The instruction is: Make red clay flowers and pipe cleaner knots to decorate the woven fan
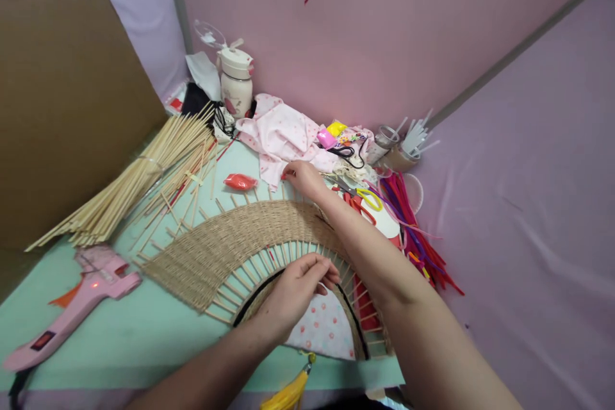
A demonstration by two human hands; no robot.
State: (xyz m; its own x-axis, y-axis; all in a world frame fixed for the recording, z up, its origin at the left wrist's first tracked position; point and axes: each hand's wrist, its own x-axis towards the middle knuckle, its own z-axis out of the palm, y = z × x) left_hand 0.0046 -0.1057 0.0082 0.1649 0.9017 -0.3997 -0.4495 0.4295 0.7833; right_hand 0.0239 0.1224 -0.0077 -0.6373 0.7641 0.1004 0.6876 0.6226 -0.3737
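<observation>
Soft diffuse light, moderately dim; cardboard [72, 109] shaded; fine detail smeared; edges stretched.

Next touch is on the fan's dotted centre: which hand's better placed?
Left, I'd say. The left hand is close by the dotted centre of the fan; the right hand is out beyond the woven part, near the pink cloth, apparently pinching a red bit.

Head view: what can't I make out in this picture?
All in the head view:
Fan-shaped weave: its right part is hidden behind the right forearm.
Dotted fabric: partly covered by the left hand.
Left hand's contents: its curled fingers hide any.
Red bit at the right hand: too small to identify.
Yellow tassel: cut off by the bottom edge.
</observation>
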